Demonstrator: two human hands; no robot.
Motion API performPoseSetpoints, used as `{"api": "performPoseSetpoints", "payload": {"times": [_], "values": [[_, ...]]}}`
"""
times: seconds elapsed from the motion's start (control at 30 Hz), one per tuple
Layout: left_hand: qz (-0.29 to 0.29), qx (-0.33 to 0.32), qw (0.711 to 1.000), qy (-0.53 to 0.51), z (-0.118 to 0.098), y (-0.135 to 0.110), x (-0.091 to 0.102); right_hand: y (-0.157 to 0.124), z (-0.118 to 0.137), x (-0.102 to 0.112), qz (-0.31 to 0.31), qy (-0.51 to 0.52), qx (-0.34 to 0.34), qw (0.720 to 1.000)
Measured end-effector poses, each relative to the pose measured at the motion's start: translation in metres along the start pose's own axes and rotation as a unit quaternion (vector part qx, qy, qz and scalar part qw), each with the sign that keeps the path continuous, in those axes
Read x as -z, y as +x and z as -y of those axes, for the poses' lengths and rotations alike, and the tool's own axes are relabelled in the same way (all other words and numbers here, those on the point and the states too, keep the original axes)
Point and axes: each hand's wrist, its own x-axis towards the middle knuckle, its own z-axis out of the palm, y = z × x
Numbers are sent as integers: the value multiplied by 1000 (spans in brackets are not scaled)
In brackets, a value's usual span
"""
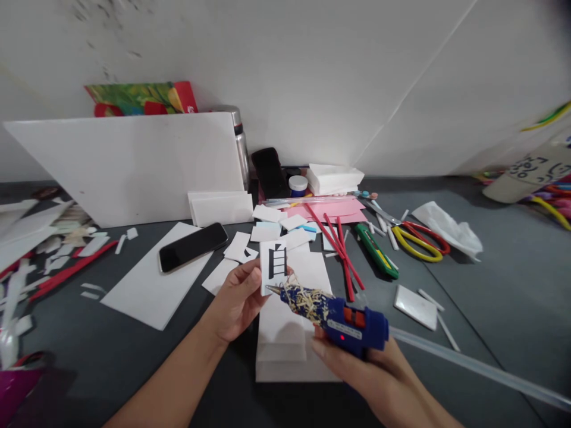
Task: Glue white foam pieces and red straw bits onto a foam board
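Observation:
My left hand (238, 297) pinches a small white card (264, 267) by its left edge. The card is held up and bears a black printed character. In my right hand (357, 365) is a blue hot glue gun (339, 318), its front covered in dried glue strands. A red light glows on its side, and a long clear glue stick (473, 362) runs out of the back. The nozzle is at the card's lower part; whether it touches cannot be made out. Below both hands lies a white board (294, 368) on the dark table.
A phone (194, 246) lies on white paper (147, 291) at left. Behind stand a large white panel (134, 166) and a steel bottle (241, 148). Red sticks (341, 252), a green cutter (377, 252), scissors (419, 241), and a crumpled tissue (448, 229) lie at right.

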Motion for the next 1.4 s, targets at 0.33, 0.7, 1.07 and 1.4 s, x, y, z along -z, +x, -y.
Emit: {"api": "performPoseSetpoints", "payload": {"times": [0.33, 0.7, 1.07, 1.4], "values": [[-5, -18, 1000, 1, 2, 1, 4, -1, 2, -3, -9, 10, 12, 1000], [7, 11, 1000, 18, 3, 1, 6, 4, 13, 1, 2, 73, 19, 997], [66, 37, 992, 101, 2, -4, 7, 6, 10, 5, -43, 88, 14, 995], [68, 35, 992, 103, 2, -4, 9, 3, 13, 5, -61, 71, 10, 996]]}}
